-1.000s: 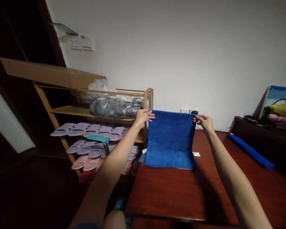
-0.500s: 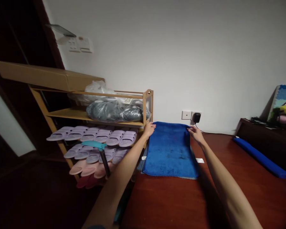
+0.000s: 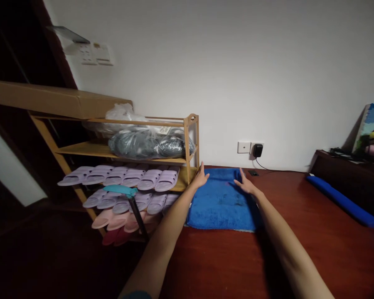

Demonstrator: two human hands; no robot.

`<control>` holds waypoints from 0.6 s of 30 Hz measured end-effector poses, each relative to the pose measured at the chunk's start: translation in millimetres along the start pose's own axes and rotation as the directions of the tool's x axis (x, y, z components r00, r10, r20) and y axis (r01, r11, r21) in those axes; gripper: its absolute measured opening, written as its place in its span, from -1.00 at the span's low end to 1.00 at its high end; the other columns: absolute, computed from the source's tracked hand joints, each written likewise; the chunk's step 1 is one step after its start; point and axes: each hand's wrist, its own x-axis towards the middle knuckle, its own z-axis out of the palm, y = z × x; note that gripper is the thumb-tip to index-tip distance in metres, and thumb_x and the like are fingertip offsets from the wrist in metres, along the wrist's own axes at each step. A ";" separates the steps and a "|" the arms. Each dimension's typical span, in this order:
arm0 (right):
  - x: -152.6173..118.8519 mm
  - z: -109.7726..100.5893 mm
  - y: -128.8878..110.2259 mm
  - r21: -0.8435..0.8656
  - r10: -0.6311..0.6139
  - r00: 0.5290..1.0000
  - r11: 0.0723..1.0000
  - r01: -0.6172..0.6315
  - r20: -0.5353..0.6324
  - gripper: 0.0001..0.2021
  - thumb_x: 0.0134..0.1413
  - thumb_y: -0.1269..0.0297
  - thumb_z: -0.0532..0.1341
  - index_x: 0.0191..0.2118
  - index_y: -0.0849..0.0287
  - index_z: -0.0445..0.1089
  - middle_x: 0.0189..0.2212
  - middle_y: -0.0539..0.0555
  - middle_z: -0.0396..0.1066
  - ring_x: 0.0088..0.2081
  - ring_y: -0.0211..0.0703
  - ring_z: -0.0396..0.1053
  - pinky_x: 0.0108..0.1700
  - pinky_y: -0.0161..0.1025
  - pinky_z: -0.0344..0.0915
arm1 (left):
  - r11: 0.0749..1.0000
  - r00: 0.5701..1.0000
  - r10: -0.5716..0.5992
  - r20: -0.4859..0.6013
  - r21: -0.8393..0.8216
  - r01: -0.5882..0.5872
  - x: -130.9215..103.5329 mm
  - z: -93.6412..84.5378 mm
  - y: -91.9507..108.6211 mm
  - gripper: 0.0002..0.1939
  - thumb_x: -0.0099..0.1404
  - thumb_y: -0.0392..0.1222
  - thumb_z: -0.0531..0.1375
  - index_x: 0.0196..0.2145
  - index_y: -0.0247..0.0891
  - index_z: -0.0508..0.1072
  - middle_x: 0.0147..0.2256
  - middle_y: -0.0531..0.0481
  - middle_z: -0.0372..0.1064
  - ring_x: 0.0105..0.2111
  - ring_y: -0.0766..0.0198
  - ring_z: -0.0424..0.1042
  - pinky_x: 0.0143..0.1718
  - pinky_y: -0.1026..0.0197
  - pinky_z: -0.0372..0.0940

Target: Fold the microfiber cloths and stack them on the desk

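A blue cloth (image 3: 222,203) with some dark spots lies flat on the reddish-brown wooden surface (image 3: 212,265), and the edge of a greyish layer shows under its front side. At the cloth's far left corner is my left hand (image 3: 201,177), its fingers apart and holding nothing. My right hand (image 3: 245,182) is at the far right corner, fingers spread, with nothing held. Whether either hand touches the cloth is hard to tell.
A wooden rack (image 3: 187,141) at the left holds lilac slippers (image 3: 148,178), a plastic-wrapped bundle (image 3: 143,143) and a cardboard box (image 3: 65,101). A folded blue cloth (image 3: 343,201) lies right. A black plug (image 3: 257,150) sits in the wall socket.
Both hands have let go of the cloth's far corners and opened. The cloth's raised far edge has come down flat onto the surface.
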 end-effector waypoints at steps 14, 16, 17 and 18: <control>-32.2 15.8 -14.5 -0.408 0.044 0.994 0.913 -0.001 0.095 -0.20 0.15 -0.28 -0.30 0.35 0.16 -0.15 0.35 0.17 -0.29 0.35 -0.09 -0.36 0.29 0.02 -0.37 | 0.897 0.993 0.009 0.115 0.438 -0.058 -50.0 21.4 7.8 -0.34 0.40 0.09 -0.25 0.31 -0.35 -0.06 0.34 -0.13 -0.32 0.33 0.14 -0.36 0.27 -0.09 -0.40; -37.7 19.4 -22.0 -0.410 -0.001 0.993 0.911 0.048 0.116 -0.21 0.15 -0.29 -0.33 0.35 0.10 -0.14 0.35 0.13 -0.27 0.35 -0.13 -0.33 0.28 -0.02 -0.30 | 0.895 0.986 0.037 0.160 0.434 -0.104 -60.0 24.3 13.2 -0.32 0.39 0.15 -0.24 0.31 -0.30 -0.05 0.34 -0.10 -0.29 0.33 0.15 -0.30 0.27 -0.06 -0.30; -40.7 21.2 -25.4 -0.410 -0.021 0.991 0.909 0.074 0.131 -0.22 0.14 -0.29 -0.33 0.34 0.06 -0.12 0.35 0.11 -0.24 0.34 -0.14 -0.31 0.28 -0.04 -0.27 | 0.894 0.979 0.051 0.195 0.429 -0.132 -64.8 25.8 14.9 -0.31 0.38 0.19 -0.23 0.31 -0.26 -0.04 0.33 -0.09 -0.26 0.32 0.14 -0.26 0.26 -0.07 -0.25; -43.7 22.5 -28.5 -0.411 -0.038 0.989 0.907 0.095 0.145 -0.23 0.14 -0.30 -0.31 0.34 0.04 -0.10 0.35 0.09 -0.21 0.34 -0.14 -0.29 0.28 -0.05 -0.25 | 0.891 0.972 0.065 0.224 0.425 -0.158 -69.1 27.0 16.3 -0.31 0.36 0.21 -0.21 0.30 -0.24 -0.02 0.33 -0.10 -0.22 0.32 0.13 -0.22 0.25 -0.08 -0.22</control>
